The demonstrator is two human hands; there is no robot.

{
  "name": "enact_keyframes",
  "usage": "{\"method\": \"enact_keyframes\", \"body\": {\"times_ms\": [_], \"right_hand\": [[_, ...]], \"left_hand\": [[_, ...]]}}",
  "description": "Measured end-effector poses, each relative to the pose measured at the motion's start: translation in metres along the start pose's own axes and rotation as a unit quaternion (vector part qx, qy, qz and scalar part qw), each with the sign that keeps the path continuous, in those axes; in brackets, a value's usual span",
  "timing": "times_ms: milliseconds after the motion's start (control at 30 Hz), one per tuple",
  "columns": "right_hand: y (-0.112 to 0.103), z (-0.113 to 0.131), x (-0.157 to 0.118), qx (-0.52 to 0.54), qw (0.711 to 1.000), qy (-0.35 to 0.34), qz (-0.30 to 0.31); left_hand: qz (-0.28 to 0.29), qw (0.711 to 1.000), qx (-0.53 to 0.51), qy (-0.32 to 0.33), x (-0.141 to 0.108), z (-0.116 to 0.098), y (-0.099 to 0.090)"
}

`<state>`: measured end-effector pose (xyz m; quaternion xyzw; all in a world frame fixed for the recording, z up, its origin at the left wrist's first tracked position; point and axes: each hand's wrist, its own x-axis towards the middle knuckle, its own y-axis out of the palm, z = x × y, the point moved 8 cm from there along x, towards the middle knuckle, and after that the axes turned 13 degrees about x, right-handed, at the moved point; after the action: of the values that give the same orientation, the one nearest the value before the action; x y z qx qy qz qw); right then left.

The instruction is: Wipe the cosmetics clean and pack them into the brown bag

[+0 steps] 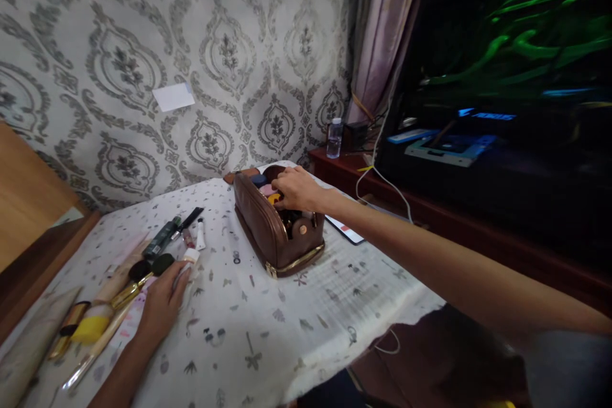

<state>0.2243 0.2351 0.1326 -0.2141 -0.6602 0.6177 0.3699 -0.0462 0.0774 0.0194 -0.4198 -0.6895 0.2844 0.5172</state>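
A brown zippered makeup bag stands open in the middle of the table. My right hand reaches into its top, fingers bent down beside a yellow item and a pink one. What those fingertips grip is hidden. On the left, my left hand has its fingers closed at a small white-capped container. Around it lie makeup brushes, a dark green bottle, a small white tube, a yellow-banded container and a pink-and-white tube.
A patterned white cloth covers the table. Behind the bag's right side lies a flat, white-screened device. A clear bottle and a white cable are on the dark red furniture, beside a large black glossy panel.
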Motion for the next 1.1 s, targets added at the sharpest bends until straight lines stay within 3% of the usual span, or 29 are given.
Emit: {"method": "enact_keyframes", "body": {"times_ms": [167,400,467,533,600,667,733,833,967,1100], "right_hand": [[0.009,0.005,0.002,-0.034,0.999,0.000,0.031],[0.007,0.004,0.001,-0.021,0.998,-0.058,0.006],[-0.002,0.008,0.000,0.002,0.995,-0.078,-0.058],[-0.020,0.019,-0.007,0.047,0.979,-0.101,-0.171],[-0.039,0.042,-0.026,0.098,0.936,-0.154,-0.301],[-0.044,0.074,-0.047,0.167,0.892,-0.230,-0.352],[-0.033,0.110,-0.062,0.245,0.863,-0.298,-0.325],[0.007,0.155,-0.069,0.344,0.849,-0.331,-0.227],[0.069,0.187,-0.063,0.419,0.849,-0.303,-0.109],[0.106,0.200,-0.052,0.469,0.853,-0.230,-0.022]], "left_hand": [[0.012,1.000,-0.009,0.000,0.000,0.005,0.005],[0.008,0.999,-0.032,0.017,0.000,0.004,0.009],[0.009,0.999,-0.040,0.021,0.000,0.003,0.009],[0.005,0.998,-0.050,0.024,-0.001,0.001,0.006],[0.000,0.998,-0.060,0.019,-0.001,0.000,0.002],[-0.016,0.997,-0.069,0.007,-0.001,0.001,-0.006],[-0.044,0.997,-0.063,-0.013,0.000,0.005,-0.021],[-0.074,0.995,0.000,-0.066,0.004,0.028,-0.051],[-0.061,0.956,0.174,-0.228,-0.003,0.101,-0.110],[-0.049,0.917,0.238,-0.316,-0.030,0.167,-0.164]]}}
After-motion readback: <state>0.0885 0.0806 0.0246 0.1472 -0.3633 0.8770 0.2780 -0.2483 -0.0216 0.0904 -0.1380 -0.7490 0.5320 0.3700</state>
